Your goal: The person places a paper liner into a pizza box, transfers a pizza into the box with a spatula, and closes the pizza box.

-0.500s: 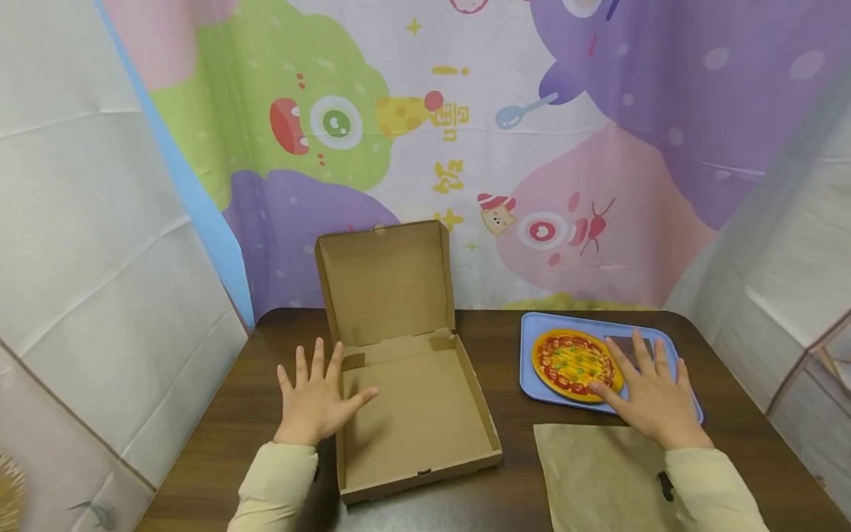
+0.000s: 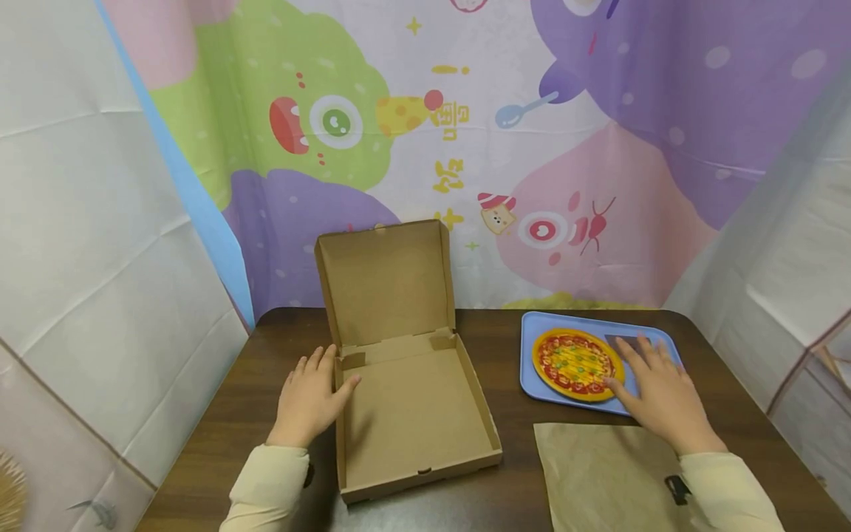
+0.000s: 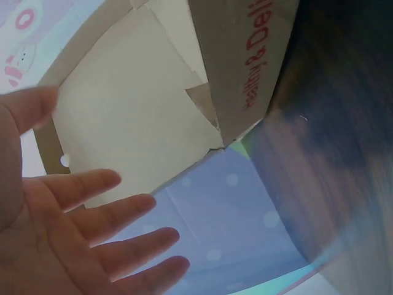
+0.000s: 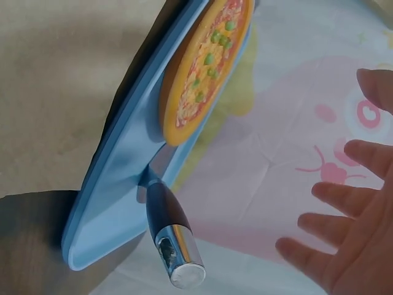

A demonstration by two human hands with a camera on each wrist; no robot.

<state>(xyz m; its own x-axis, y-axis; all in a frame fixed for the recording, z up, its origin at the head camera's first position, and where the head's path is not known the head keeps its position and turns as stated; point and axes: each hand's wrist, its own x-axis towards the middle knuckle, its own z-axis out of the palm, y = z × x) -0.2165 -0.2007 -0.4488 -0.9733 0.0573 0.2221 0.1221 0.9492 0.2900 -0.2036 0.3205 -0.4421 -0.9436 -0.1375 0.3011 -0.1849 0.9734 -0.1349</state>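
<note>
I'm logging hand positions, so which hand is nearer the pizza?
Right. The right hand is above the tray, just right of the pizza; the left hand is at the box's left side, beyond the box from the pizza.

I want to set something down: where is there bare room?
Bare table runs between the box and the tray, and left of the left hand. The box's floor is bare too. Crowded: the tray, bearing pizza and a tool, right hand near.
</note>
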